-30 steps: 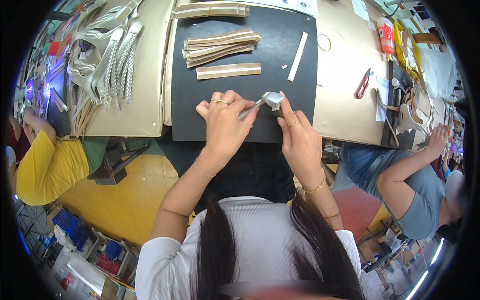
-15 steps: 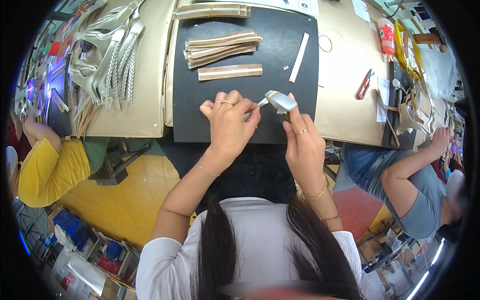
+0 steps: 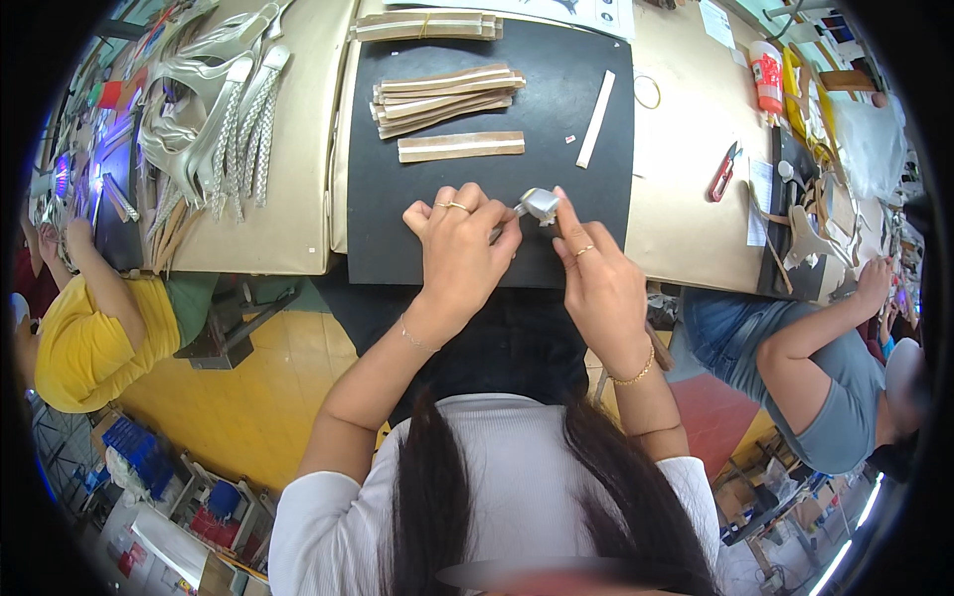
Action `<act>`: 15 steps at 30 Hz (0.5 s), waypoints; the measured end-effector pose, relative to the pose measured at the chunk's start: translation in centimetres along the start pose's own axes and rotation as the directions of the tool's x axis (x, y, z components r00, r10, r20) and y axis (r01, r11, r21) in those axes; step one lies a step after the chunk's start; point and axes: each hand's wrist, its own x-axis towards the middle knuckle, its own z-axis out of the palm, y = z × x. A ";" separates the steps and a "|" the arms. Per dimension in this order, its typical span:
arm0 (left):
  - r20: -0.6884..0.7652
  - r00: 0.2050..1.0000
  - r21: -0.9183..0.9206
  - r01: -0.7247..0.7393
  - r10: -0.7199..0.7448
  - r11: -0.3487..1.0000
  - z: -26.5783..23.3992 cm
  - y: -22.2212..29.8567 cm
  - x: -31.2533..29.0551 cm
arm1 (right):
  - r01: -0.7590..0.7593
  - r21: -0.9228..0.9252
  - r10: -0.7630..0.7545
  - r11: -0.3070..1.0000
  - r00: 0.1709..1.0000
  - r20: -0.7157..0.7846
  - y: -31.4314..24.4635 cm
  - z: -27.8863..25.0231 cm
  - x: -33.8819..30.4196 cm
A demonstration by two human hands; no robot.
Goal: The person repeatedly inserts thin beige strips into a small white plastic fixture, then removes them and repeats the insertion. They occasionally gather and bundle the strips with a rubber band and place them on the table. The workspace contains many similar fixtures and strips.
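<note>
My left hand (image 3: 460,238) is closed on the narrow end of a silvery-grey strap-like piece (image 3: 540,205). Its broader, shiny end bends over to the right of my fingers, with a ragged pale bit under it. At that broad end is my right hand (image 3: 601,273), its index fingertip against the edge and the thumb lower down. How firmly the right fingers grip it is partly hidden. Beyond both hands, a single brown strip with a white centre line (image 3: 461,147) lies on the black mat (image 3: 397,214).
A pile of similar strips (image 3: 447,99) and a banded bundle (image 3: 427,26) lie farther back. To the right are a white strip (image 3: 596,119), a rubber band (image 3: 647,92), red thread snips (image 3: 724,173) and a red-and-white bottle (image 3: 766,77). Silvery braided straps (image 3: 224,129) cover the left table. Co-workers sit on both sides.
The silvery piece's broad end has turned and now looks shorter and more folded. My right fingers have shifted slightly left along it. My left hand stays nearly in place.
</note>
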 end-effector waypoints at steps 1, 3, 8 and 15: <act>0.005 1.000 0.004 0.002 -0.002 1.000 0.0 0.0 -0.1 | 0.014 0.031 -0.012 0.999 0.997 -0.075 0.0 0.0 0.0; -0.016 1.000 -0.023 -0.003 0.003 1.000 0.3 0.1 0.2 | 0.023 0.133 0.009 0.991 0.972 -0.234 0.2 0.0 0.1; -0.051 0.998 -0.023 -0.043 0.042 0.999 1.2 0.4 1.1 | -0.053 -0.075 0.052 0.996 0.998 -0.019 0.3 0.4 0.3; 0.052 0.997 -0.064 0.054 -0.050 0.997 -0.4 -0.3 0.6 | -0.085 -0.055 0.085 0.995 0.996 0.006 0.3 0.5 0.3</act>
